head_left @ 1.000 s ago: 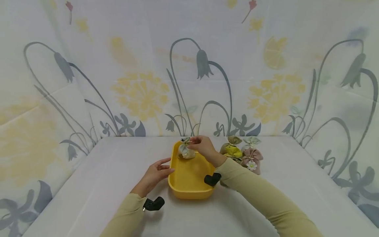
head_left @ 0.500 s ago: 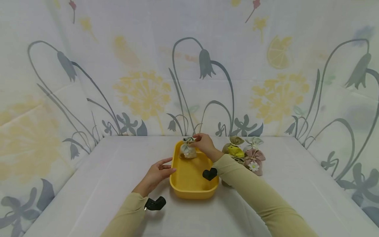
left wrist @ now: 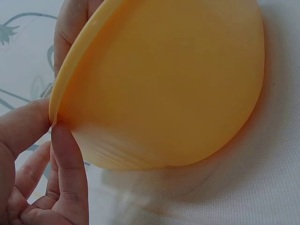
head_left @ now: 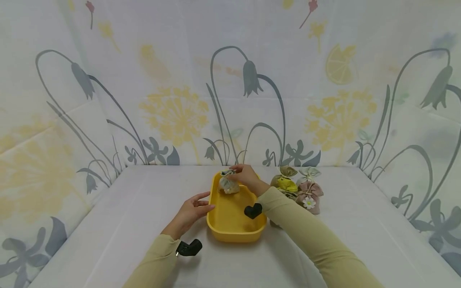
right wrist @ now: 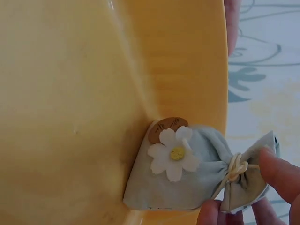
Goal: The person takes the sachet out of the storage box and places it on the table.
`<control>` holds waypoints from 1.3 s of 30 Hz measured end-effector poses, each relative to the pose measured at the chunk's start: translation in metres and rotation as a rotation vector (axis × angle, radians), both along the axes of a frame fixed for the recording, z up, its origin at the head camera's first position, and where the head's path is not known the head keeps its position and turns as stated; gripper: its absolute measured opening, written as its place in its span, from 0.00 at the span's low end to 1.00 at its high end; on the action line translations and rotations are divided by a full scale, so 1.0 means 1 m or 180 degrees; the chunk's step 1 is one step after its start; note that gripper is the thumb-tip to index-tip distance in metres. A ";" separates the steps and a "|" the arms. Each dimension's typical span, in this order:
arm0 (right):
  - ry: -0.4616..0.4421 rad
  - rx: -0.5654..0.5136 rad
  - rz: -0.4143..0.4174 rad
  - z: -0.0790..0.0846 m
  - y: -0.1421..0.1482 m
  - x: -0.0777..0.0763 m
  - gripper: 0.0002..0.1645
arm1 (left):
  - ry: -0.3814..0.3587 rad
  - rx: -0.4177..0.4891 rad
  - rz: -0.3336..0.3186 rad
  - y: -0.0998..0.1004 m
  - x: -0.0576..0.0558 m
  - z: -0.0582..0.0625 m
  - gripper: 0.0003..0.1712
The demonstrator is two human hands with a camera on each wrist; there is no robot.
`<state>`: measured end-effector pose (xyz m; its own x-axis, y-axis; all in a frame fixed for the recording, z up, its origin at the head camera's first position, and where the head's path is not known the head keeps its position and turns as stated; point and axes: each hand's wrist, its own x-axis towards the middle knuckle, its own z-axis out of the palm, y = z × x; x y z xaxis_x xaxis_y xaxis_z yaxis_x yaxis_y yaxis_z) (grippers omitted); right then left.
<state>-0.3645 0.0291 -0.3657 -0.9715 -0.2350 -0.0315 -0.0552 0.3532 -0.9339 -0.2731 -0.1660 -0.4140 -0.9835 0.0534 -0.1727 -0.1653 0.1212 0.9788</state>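
Observation:
A pale grey-green drawstring sachet (head_left: 229,186) with a white flower stands in the far left corner of a yellow plastic tray (head_left: 234,216). My right hand (head_left: 248,177) pinches its gathered top above the tied cord. In the right wrist view the sachet (right wrist: 187,168) shows a brown oval tag behind the flower; its base meets the tray's floor. With thumb and finger, my left hand (head_left: 190,211) pinches the tray's left rim, and the left wrist view shows this grip on the rim (left wrist: 70,70) closely.
Right of the tray several more sachets stand close together, among them a pink one (head_left: 309,196) with a white flower, a yellow-topped one (head_left: 286,184) and a pale one (head_left: 309,172). My right forearm partly hides this group. A patterned curtain (head_left: 230,108) rises behind the white table (head_left: 151,196).
My right wrist has shifted slightly left, and the sachet's top sits a little lower than half a second ago. The left hand keeps its place on the tray's rim.

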 end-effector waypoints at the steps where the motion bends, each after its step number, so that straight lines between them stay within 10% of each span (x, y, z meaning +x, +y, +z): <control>1: -0.0012 0.0019 0.0010 0.001 0.000 0.001 0.21 | -0.0002 0.0000 -0.0006 0.000 0.000 0.000 0.32; 39: -0.0121 0.0088 0.0502 0.024 0.031 0.082 0.10 | 0.0001 -0.0069 0.0033 0.001 0.002 0.000 0.33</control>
